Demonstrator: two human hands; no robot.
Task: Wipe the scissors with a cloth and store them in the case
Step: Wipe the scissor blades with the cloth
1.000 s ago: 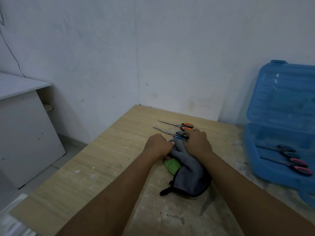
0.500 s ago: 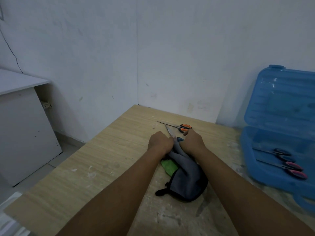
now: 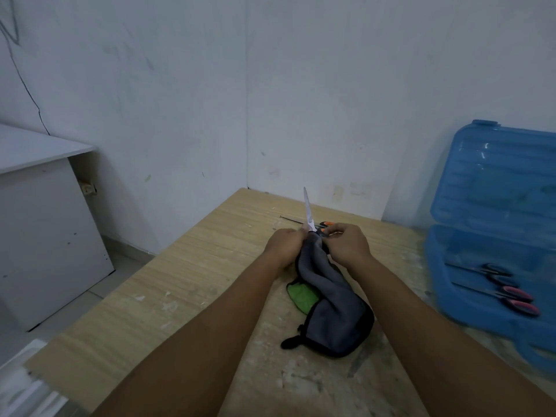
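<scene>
Scissors (image 3: 308, 210) held blade-up, pinched between left hand (image 3: 284, 243) and right hand (image 3: 346, 245); grey cloth (image 3: 331, 299) gripped beneath both hands; open blue case (image 3: 481, 206) noted right of right hand.

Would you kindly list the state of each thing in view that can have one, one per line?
blue case: open, lid upright
two scissors in the case: lying flat, closed
held scissors: lifted, blades pointing up
orange-handled scissors: lying on the table, partly hidden
grey cloth: bunched, upper end raised to the blades
left hand: closed on the cloth at the blades
right hand: closed on the scissors' handle
</scene>
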